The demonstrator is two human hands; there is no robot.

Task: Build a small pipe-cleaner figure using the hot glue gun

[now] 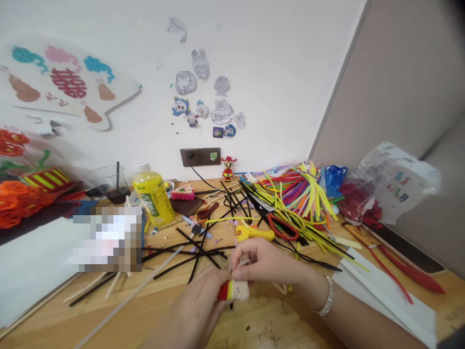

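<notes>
Far left: orange fuzzy-wire shapes (14,203) piled at the table (109,315) edge. A white sheet (32,261) lies in front of them. Behind it are a clear plastic cup (109,186) holding dark liquid and a straw, and a yellow bottle (152,196), upright, cap on.

Centre: black pipe cleaners (196,247) lie crossed and loose on the wood.

Left hand (196,300): nearest the camera, fingertips pinched shut on the red end of a small fuzzy roll (238,291).

Roll: held just above the table between both hands. It is banded red, yellow and cream. Long axis runs roughly left to right, red end toward the left hand. Surface is soft and ribbed from the winding.

Right hand (265,264): fingers curled down over the cream end from above, closed on it. A metal bracelet (329,295) sits on the wrist. Both hands are equally close to the roll; both touch it.

Right of the hands: a yellow tool (254,233), red-handled scissors (279,225), a splayed heap of coloured pipe cleaners (298,194) and a crinkled plastic bag (392,184).
</notes>
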